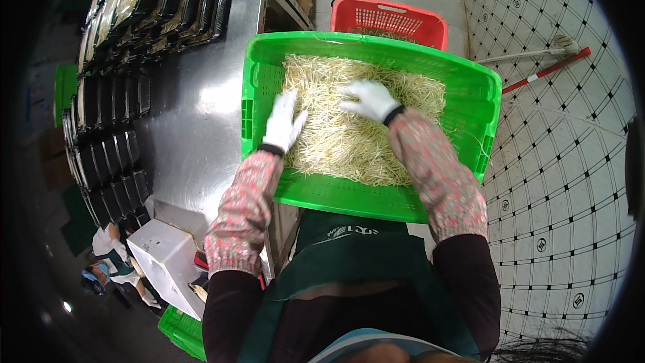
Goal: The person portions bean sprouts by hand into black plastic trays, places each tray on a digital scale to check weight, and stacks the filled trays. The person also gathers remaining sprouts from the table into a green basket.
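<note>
A large green plastic crate (pixel 347 199) is before me, with a thick layer of pale, thin bean sprouts (pixel 347 146) inside. My left hand (pixel 283 122), in a white glove, rests at the left edge of the sprouts beside the crate's wall, thumb apart from the fingers. Over the middle of the heap is my right hand (pixel 372 101), also gloved in white and slightly blurred. Its fingers are spread and bent toward the sprouts, and I see nothing held in it. Whether its fingertips touch the sprouts is hard to tell.
Left of the crate runs a stainless steel table (pixel 186 111) bearing stacks of black plastic trays (pixel 113 96). A red crate (pixel 388 15) stands beyond. A white box (pixel 164 262) and a co-worker (pixel 113 262) are at lower left. Tiled wall (pixel 554 161) rises at right.
</note>
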Available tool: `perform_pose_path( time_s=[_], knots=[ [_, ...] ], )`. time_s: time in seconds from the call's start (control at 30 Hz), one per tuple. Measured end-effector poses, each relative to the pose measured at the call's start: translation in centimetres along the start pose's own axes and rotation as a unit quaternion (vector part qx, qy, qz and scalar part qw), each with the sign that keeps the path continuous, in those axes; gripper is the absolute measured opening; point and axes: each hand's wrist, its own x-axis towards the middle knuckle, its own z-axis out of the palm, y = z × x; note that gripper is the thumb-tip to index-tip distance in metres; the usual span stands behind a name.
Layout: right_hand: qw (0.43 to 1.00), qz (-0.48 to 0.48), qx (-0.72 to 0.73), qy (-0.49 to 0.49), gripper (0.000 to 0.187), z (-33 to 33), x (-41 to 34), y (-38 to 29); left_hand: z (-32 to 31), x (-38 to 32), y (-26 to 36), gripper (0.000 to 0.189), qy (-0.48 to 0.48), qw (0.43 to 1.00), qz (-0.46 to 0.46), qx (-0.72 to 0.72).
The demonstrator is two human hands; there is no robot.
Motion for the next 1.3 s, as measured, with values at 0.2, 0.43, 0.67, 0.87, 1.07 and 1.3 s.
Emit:
perform_pose_path(
  time_s=[0.2,0.43,0.67,0.87,1.07,1.3],
  knots=[
    [0.988,0.035,-0.099,-0.117,0.107,3.0,0.5,-2.8,4.3,-2.4,4.0,0.119,-0.107,0.979,-0.055,0.165],
    [0.981,-0.013,-0.169,-0.093,0.132,5.1,-11.7,-3.1,5.4,-6.7,6.8,0.151,-0.240,0.940,-0.010,0.244],
    [0.996,-0.027,-0.088,0.001,0.090,5.6,-5.8,0.8,5.1,-2.0,5.9,0.119,-0.164,0.971,-0.064,0.160],
    [0.995,-0.025,-0.077,0.057,0.061,5.0,-7.2,1.4,3.1,-2.6,6.4,0.068,-0.149,0.983,-0.008,0.110],
    [0.980,0.028,0.001,0.196,0.050,-1.2,-7.1,4.0,-2.7,-5.6,4.8,0.051,-0.137,0.931,0.219,0.257],
    [0.990,0.047,-0.133,0.020,0.097,0.7,-1.1,-4.6,-2.2,-4.7,7.8,0.099,-0.280,0.886,0.308,0.207]
  ],
)
